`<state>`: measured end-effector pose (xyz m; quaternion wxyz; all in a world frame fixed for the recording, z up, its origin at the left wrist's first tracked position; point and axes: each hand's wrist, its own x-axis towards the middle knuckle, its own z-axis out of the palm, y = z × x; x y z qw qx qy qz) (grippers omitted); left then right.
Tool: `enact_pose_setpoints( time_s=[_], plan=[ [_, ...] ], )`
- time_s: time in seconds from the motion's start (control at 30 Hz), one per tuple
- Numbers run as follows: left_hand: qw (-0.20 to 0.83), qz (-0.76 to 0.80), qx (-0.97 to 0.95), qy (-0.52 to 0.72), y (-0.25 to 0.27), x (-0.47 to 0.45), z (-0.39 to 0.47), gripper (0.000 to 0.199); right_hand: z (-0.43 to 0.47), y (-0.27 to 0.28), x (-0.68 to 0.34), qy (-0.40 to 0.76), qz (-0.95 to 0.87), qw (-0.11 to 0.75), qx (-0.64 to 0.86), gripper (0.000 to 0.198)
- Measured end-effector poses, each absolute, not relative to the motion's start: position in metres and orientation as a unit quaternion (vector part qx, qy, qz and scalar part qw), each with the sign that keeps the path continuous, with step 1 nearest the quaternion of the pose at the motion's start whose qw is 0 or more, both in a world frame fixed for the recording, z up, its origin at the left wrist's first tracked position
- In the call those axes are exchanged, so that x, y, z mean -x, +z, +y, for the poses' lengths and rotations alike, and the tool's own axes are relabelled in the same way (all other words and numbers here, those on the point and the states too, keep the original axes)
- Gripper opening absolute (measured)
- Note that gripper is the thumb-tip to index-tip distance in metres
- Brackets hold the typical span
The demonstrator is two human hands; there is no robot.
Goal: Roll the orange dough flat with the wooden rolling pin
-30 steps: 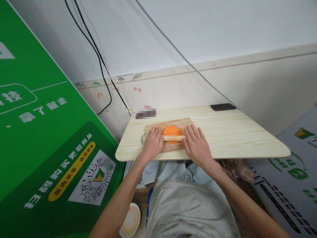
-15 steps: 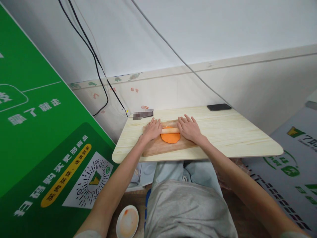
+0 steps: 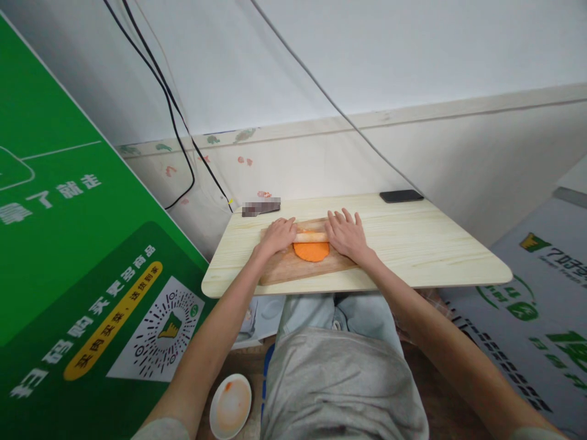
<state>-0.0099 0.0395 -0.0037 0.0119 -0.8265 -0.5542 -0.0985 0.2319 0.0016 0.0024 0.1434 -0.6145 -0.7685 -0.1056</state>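
A pale rolling pin (image 3: 312, 237) lies crosswise on a flattened round of orange dough (image 3: 312, 252). Under the dough is a wooden board (image 3: 293, 270). My left hand (image 3: 277, 236) is closed over the pin's left end, its fingers close together and bent. On the right end, my right hand (image 3: 346, 234) holds the pin under its palm, with the fingers reaching forward past it. Both ends of the pin are hidden by my hands. Part of the dough shows on the near side of the pin, and a little orange shows beyond it.
The board rests on a light wooden table (image 3: 422, 250) against the wall. A dark phone (image 3: 401, 196) lies at the back right, a partly blurred dark object (image 3: 261, 208) at the back left. A stained white plate (image 3: 230, 406) is below the table, left. A green panel (image 3: 59, 244) stands left.
The view has shifted slightly. The rolling pin sits a touch farther from me on the dough. My left hand's fingers are more bent and closer together.
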Motion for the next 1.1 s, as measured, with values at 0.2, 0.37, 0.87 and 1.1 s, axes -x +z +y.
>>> enact_pose_setpoints(
  time_s=[0.2, 0.37, 0.87, 1.1],
  plan=[
    [0.006, -0.575, 0.812, -0.101, -0.002, 0.006, 0.032, 0.057, -0.004, 0.001, -0.232, -0.114, -0.769, 0.154, 0.609, 0.063],
    [0.002, -0.580, 0.809, -0.098, 0.001, 0.004, 0.024, 0.058, -0.013, -0.001, -0.230, -0.115, -0.760, 0.170, 0.617, 0.063],
    [0.039, -0.547, 0.820, -0.165, -0.004, 0.004, -0.021, 0.053, -0.054, -0.009, -0.228, -0.116, -0.759, 0.189, 0.613, 0.067],
    [0.094, -0.529, 0.817, -0.208, -0.013, 0.004, -0.037, 0.048, -0.067, -0.017, -0.227, -0.123, -0.752, 0.225, 0.608, 0.065]
  ],
)
